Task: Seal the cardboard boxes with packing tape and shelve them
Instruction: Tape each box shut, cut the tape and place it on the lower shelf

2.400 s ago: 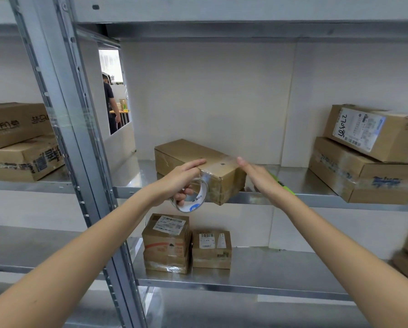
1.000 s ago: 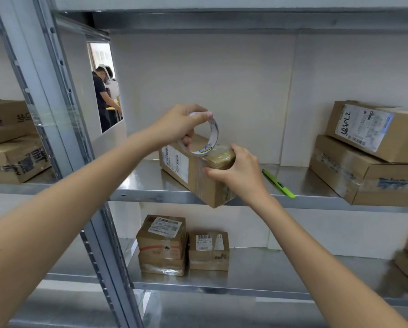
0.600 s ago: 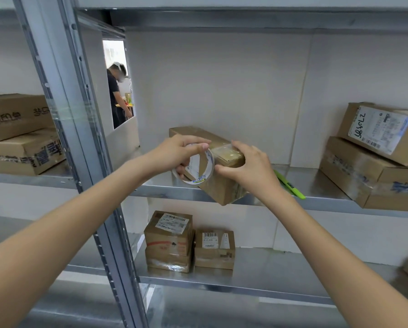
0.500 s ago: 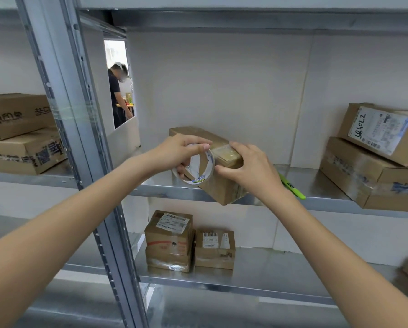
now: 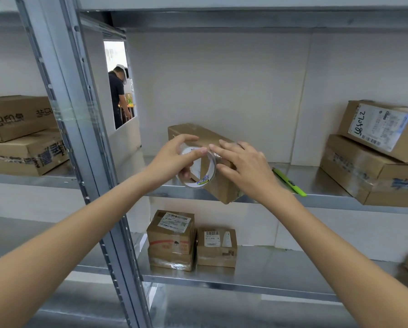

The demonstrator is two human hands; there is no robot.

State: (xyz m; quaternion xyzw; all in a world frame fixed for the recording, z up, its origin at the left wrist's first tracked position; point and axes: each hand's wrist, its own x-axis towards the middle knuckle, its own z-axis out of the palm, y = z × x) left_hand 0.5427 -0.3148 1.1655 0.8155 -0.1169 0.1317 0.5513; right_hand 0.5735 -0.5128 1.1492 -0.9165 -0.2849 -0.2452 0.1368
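Your left hand (image 5: pixel 172 159) grips tape roll (image 5: pixel 199 170): glossy clear film on white paper core with printed label. Box (image 5: pixel 205 140) at frame centre: matt brown cardboard, shiny tape film at near end under your right hand (image 5: pixel 243 166). Shelf (image 5: pixel 316 183) beneath: smooth bright metal, reflective. Upright post (image 5: pixel 79 129), left of centre: dull grey metal, perforated. Green cutter (image 5: pixel 289 182), right of centre: smooth plastic. Boxes (image 5: pixel 375 162) at right edge: matt cardboard, white paper label, wrinkled glossy tape. Lower boxes (image 5: pixel 191 242): same cardboard, paper labels.

long brown cardboard box (image 5: pixel 198 138) lies on the steel shelf (image 5: pixel 316 181), near end overhanging, tape roll (image 5: pixel 198 169) upright against it.
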